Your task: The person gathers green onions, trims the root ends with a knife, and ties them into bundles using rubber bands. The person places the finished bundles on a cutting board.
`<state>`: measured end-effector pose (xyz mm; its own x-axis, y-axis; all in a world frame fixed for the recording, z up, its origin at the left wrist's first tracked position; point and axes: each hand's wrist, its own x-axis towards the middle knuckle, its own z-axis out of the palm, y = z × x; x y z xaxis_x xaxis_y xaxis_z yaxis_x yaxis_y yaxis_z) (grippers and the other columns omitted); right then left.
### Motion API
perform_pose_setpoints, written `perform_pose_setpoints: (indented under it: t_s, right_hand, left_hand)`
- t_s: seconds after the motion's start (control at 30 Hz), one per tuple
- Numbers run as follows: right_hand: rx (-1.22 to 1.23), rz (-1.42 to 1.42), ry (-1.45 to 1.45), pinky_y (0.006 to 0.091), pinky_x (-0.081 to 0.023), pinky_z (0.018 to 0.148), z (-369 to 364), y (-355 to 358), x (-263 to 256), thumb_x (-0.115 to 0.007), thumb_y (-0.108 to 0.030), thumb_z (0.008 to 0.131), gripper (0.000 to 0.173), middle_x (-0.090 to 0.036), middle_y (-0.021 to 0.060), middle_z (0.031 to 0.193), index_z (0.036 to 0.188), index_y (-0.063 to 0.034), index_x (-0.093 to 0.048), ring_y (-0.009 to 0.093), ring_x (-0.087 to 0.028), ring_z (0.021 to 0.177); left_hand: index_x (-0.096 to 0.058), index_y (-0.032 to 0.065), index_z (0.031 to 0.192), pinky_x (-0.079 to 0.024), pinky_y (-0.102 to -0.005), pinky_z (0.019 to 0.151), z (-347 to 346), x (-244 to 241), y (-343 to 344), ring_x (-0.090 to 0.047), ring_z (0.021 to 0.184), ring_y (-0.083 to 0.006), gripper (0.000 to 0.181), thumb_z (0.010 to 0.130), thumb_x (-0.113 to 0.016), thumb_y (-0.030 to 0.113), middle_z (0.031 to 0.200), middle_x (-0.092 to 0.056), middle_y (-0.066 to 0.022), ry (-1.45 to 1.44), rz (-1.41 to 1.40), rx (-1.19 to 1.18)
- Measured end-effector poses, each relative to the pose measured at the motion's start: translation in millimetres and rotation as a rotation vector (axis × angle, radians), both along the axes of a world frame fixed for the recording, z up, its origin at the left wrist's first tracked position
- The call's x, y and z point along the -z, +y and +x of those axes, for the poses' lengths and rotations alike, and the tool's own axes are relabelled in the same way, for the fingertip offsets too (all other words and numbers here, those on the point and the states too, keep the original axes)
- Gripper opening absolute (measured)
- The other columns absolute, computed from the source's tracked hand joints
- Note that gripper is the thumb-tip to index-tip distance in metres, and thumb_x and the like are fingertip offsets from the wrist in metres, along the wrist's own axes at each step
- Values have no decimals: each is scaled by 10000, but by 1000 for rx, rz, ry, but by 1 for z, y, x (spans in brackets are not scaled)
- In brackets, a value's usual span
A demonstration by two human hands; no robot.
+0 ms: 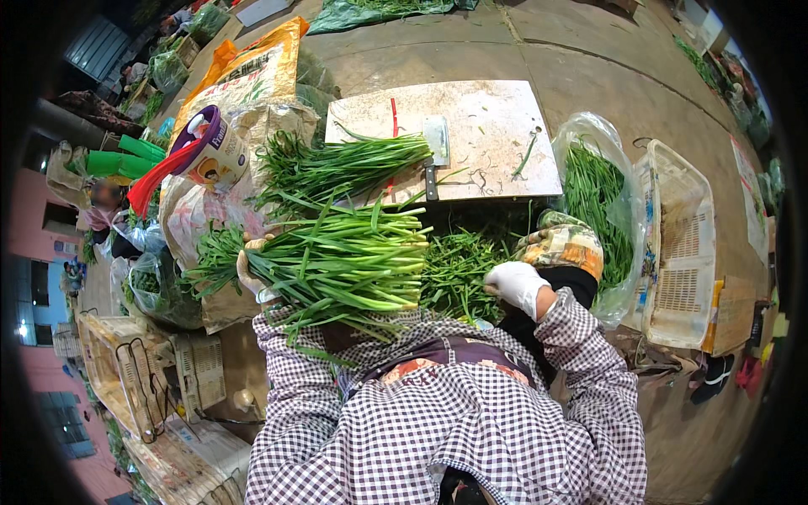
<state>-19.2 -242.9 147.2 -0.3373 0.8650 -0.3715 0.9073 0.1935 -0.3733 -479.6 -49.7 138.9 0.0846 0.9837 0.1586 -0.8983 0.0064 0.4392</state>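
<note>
My left hand, in a pale glove, grips a large bunch of garlic chives near its leafy end. The pale cut stems point right, above my lap. Over a heap of loose green trimmings, my right hand in a white glove has its fingers curled in; nothing shows in them. A second bunch of chives lies across the left part of a white board. Against its stem ends rests a cleaver, its black handle towards me.
Right of the board stands a clear plastic bag of greens, then a white plastic crate. At left, a tub holding red strips sits on woven sacks. More crates stand at lower left. Other people are in the far left background.
</note>
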Motion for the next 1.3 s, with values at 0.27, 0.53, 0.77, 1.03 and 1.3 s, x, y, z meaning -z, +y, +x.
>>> perform_pose_setpoints:
  t_s: [0.27,0.53,0.77,1.03,1.3]
  right_hand:
    - [515,428,947,260,-468,612,-64,15,-25,-761,-88,714,193,-593,71,758,847,-24,-636,167,-567,653]
    - [722,467,914,306,-470,715,-73,46,-37,-723,-102,773,227,-578,71,867,958,-25,-617,189,-572,782]
    - [485,488,829,373,-422,842,-81,44,-20,-753,-364,742,348,-575,102,943,927,-75,-694,269,-513,940]
    - [461,331,849,353,-423,828,-98,39,-10,-811,-157,639,172,-590,37,901,785,-142,-722,236,-523,901]
    - [298,504,-54,386,-450,718,-46,44,12,-677,-134,676,119,-578,87,832,780,-96,-635,288,-530,821]
  left_hand:
    - [-568,39,839,-376,-412,1015,25,-21,-6,-581,853,-198,215,883,-534,247,862,-628,-58,104,-79,-155]
    - [-559,53,846,-349,-422,1022,25,-27,-14,-531,934,-209,262,864,-546,314,890,-600,-32,172,-36,-62]
    - [-486,92,845,-355,-398,978,9,-6,-3,-508,887,-158,230,821,-578,301,840,-499,16,-2,57,-88]
    - [-468,124,903,-336,-362,990,27,-29,-11,-496,845,-104,225,789,-633,224,831,-464,60,-232,120,88]
    - [-471,119,881,-345,-355,977,23,-26,-14,-511,862,-114,231,780,-650,223,822,-457,46,-264,129,75]
